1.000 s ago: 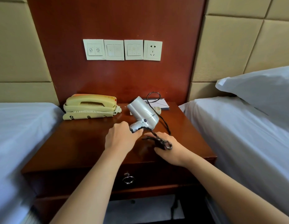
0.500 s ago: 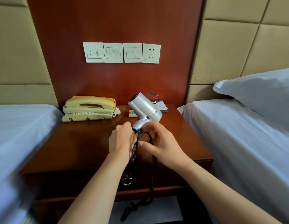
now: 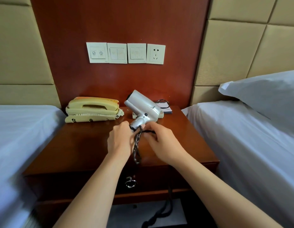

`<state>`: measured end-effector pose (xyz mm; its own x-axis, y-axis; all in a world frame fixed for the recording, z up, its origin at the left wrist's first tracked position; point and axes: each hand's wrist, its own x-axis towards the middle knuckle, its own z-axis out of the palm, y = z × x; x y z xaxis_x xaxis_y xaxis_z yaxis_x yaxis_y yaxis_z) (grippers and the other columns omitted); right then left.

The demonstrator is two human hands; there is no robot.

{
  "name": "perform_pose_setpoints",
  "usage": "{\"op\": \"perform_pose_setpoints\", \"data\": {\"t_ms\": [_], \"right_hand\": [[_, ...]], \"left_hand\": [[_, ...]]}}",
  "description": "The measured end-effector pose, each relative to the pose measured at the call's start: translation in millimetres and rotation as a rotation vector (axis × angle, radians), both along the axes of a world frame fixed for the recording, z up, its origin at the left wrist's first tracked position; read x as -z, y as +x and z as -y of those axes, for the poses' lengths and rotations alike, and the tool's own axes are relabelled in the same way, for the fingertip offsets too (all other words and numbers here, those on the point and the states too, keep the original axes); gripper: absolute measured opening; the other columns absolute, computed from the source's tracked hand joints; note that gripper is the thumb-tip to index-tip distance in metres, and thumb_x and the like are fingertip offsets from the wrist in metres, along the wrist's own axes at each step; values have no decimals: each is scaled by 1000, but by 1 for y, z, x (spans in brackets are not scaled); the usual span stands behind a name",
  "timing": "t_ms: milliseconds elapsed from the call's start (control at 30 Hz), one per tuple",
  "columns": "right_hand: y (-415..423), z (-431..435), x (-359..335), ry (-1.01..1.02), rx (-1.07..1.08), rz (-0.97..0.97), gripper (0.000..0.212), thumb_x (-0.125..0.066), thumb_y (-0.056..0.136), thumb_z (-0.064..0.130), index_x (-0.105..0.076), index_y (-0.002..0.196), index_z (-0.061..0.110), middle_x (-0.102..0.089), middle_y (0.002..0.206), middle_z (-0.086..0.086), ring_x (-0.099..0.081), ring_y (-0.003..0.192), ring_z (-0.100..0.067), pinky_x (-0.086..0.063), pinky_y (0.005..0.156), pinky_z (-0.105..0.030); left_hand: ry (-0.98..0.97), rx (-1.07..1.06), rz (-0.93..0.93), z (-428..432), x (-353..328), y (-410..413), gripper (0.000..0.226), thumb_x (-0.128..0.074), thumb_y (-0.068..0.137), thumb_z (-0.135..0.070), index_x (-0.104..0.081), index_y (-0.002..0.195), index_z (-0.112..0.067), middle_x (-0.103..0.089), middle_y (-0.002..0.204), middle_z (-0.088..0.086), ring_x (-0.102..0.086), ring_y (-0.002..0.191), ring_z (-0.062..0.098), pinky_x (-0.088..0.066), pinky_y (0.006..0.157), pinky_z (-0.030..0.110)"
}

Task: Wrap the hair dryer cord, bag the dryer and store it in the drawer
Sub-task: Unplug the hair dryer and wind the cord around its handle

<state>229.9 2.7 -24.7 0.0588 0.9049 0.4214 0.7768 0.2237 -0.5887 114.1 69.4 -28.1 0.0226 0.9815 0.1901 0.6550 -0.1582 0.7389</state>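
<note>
Hair dryer (image 3: 143, 106) up over the nightstand (image 3: 77, 145), left hand (image 3: 120, 139) clamped on its handle as an anchor. Right hand (image 3: 161, 142) pinching the cord (image 3: 136, 145), likely to start wrapping; slack hanging past the shut drawer (image 3: 130, 182).

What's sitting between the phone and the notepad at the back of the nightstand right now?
In the head view, the silver hair dryer, held up above the nightstand, lies between the telephone and the notepad; a small white item rests beneath its body.
</note>
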Motion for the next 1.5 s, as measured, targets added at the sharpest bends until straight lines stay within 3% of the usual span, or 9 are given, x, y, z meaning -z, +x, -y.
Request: {"op": "perform_pose_setpoints", "data": {"t_ms": [167, 467, 767, 867, 1000, 1100, 1267, 1400, 1500], "right_hand": [[8, 2, -8, -55, -68, 236, 14, -46, 94, 34, -58, 87, 37, -58, 78, 11, -54, 77, -18, -43, 69, -33], [45, 14, -10, -18, -234, 359, 35, -45, 97, 25, -39, 65, 14, -37, 55, 5, -40, 56, -19, -28, 55, -25], [80, 13, -23, 5, 126, 308, 49, -47, 92, 44, -31, 51, 22, -36, 48, 3, -38, 52, -16, -27, 52, -34], [59, 18, -25, -24, 47, 376, 45, -45, 87, 56, -47, 63, 18, -40, 52, 4, -45, 59, -18, -28, 52, -33], [28, 21, -14, 34, -65, 672, 37, -31, 92, 55, -55, 112, 36, -68, 86, 5, -65, 87, -28, -42, 61, -32], [10, 24, -6, 98, -219, 698, 35, -31, 91, 33, -57, 114, 32, -67, 85, 5, -66, 68, -29, -47, 50, -32], [-1, 19, -2, 70, -279, 624, 36, -44, 83, -7, -54, 112, 11, -55, 108, -4, -57, 85, -28, -48, 60, -40], [-24, 27, 2, 5, -290, 663, 70, -40, 81, -7, -24, 138, 32, -49, 115, -1, -47, 57, -27, -36, 49, -35], [-26, 24, -1, 120, -280, 726, 56, -47, 77, -4, -43, 123, 27, -54, 91, -2, -53, 58, -28, -35, 44, -31]], "left_hand": [[52, -75, -130, -3, -7, -16, 48, -52, 86, -57, -59, 87, -9, -53, 84, 7, -49, 77, 30, -40, 65, 34], [21, -181, -141, -26, -9, -69, 42, -57, 83, -54, -63, 82, -13, -61, 82, 10, -57, 75, 34, -43, 60, 32], [57, -3, -239, -7, -22, -71, 42, -56, 80, -56, -54, 65, -18, -59, 68, 4, -60, 66, 28, -47, 56, 32], [-10, 67, -161, 3, -23, -72, 41, -55, 82, -52, -60, 68, -14, -65, 69, 8, -65, 56, 26, -57, 60, 38], [-76, 17, -124, 3, -17, -73, 34, -53, 87, -38, -64, 71, -10, -68, 75, 11, -63, 48, 22, -56, 53, 32], [-119, 7, -86, 3, -16, -69, 35, -51, 89, -35, -63, 71, -8, -68, 73, 13, -60, 45, 21, -50, 50, 27], [-149, 8, -44, 2, -17, -59, 26, -50, 87, -25, -64, 76, -6, -66, 77, 15, -57, 45, 22, -49, 53, 28], [-132, 11, -98, -4, -19, -56, 25, -49, 88, -18, -62, 71, -6, -64, 66, 13, -58, 49, 24, -52, 51, 29], [-128, 13, -129, -2, -20, -51, 20, -49, 86, -13, -64, 76, -5, -61, 68, 12, -62, 61, 29, -58, 63, 38]]}}
